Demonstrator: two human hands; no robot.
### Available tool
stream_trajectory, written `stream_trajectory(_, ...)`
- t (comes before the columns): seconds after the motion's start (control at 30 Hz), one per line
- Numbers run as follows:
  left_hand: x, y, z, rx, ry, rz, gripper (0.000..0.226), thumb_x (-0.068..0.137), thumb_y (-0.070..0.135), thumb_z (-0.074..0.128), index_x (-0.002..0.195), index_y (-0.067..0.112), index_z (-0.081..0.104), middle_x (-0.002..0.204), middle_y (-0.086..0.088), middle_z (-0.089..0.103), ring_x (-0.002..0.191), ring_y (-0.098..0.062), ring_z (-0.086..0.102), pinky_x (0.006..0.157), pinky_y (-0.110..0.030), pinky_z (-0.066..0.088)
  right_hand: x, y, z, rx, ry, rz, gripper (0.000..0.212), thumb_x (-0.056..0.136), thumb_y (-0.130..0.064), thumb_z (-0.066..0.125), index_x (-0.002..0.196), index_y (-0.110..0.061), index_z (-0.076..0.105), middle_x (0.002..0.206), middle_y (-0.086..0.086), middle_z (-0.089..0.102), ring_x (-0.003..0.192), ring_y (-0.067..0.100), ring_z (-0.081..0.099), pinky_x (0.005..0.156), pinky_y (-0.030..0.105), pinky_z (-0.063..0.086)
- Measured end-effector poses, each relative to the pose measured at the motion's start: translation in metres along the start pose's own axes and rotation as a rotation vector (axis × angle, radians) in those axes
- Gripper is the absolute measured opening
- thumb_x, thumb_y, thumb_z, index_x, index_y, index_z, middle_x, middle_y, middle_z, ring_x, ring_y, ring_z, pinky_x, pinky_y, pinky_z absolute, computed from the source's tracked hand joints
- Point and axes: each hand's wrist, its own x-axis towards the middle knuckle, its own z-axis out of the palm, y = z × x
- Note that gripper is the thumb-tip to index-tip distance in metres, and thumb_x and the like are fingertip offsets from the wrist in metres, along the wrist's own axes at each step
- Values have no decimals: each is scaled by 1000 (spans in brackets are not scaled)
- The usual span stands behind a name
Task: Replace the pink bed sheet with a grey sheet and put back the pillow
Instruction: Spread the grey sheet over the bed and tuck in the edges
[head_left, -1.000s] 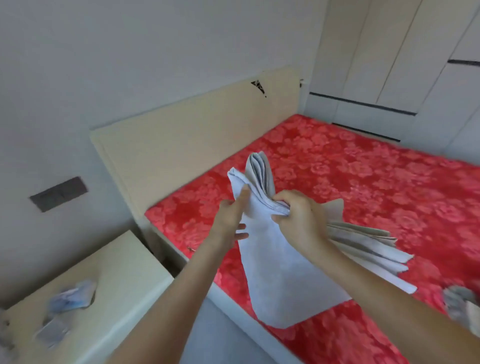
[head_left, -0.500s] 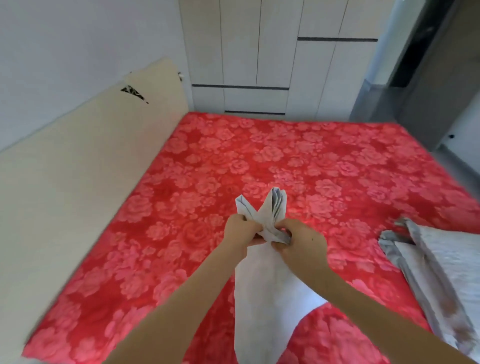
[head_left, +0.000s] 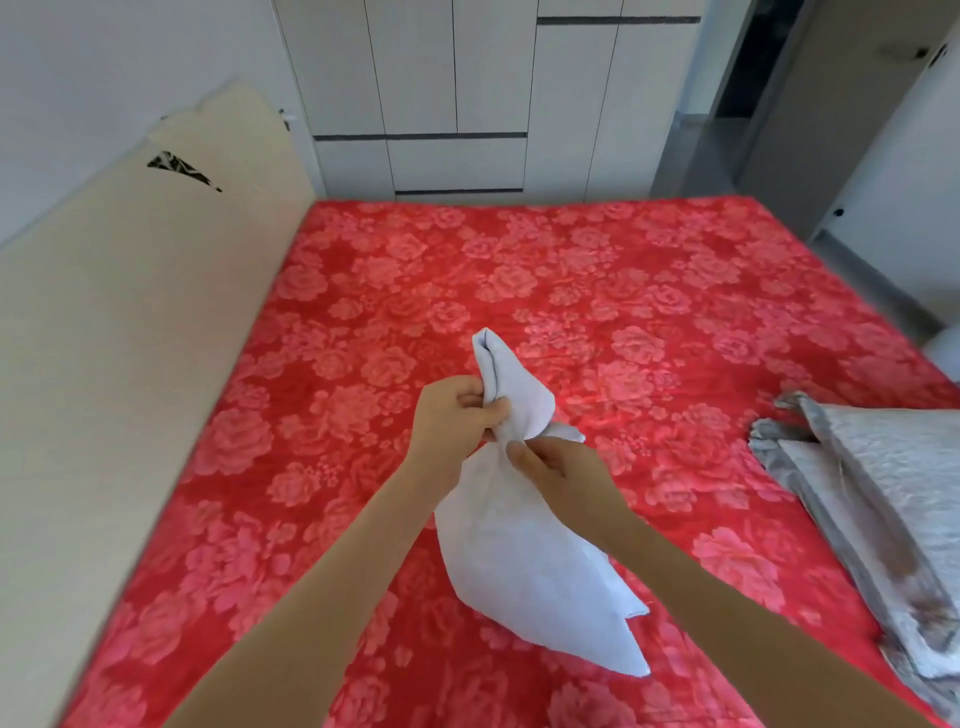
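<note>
A folded pale grey sheet (head_left: 519, 561) hangs bunched over the bed's near middle. My left hand (head_left: 453, 415) grips its upper folds, and the top corner sticks up above that fist. Just below and to the right, my right hand (head_left: 558, 467) pinches the same bundle. The loose lower part droops down onto the bed. Under it spreads the red-pink floral cover (head_left: 597, 291), flat across the whole mattress. A grey pillow (head_left: 893, 499) lies at the right edge of the bed.
A beige headboard (head_left: 130, 338) runs along the left side. White wardrobe doors (head_left: 457, 93) stand beyond the far end of the bed. A grey doorway and floor (head_left: 883, 260) lie at the far right.
My view swung right, from the headboard and bedside table to the full bed. The sheet went from fanned folds to a tighter bunch, and both hands closed in on its top.
</note>
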Motion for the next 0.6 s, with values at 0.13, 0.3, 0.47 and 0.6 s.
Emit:
stream_trajectory(0.13, 20, 31, -1, -3, -28, 124, 16, 80, -1, 66, 80, -16, 59, 81, -36, 58, 68, -26, 57, 64, -43, 53, 17, -10, -15, 368, 26, 43, 53, 92, -34, 59, 59, 4, 42, 55, -1, 23, 49, 10, 21, 48, 21, 18)
stream_trajectory(0.3, 41, 67, 14, -157, -47, 95, 10, 87, 4, 63, 87, -4, 69, 87, -22, 69, 77, -25, 68, 67, -32, 58, 38, 4, -47, 573, -66, 25, 38, 92, -27, 61, 71, 4, 55, 68, 11, 38, 67, 23, 34, 67, 38, 30)
stream_trajectory(0.47, 58, 98, 38, -128, -97, 140, 11, 89, 4, 60, 84, 0, 69, 80, -14, 66, 69, -19, 66, 62, -28, 58, 48, 29, -78, 743, -213, 183, 37, 79, -32, 66, 97, 0, 72, 98, 17, 69, 88, 26, 65, 83, 34, 51)
stream_trajectory(0.6, 88, 119, 30, -150, -56, 183, 16, 88, 0, 60, 75, 7, 65, 62, 2, 66, 61, -11, 61, 55, -20, 50, 69, 33, -118, 718, 197, 138, 54, 73, -34, 76, 90, 15, 61, 82, 21, 57, 80, 24, 50, 73, 38, 38)
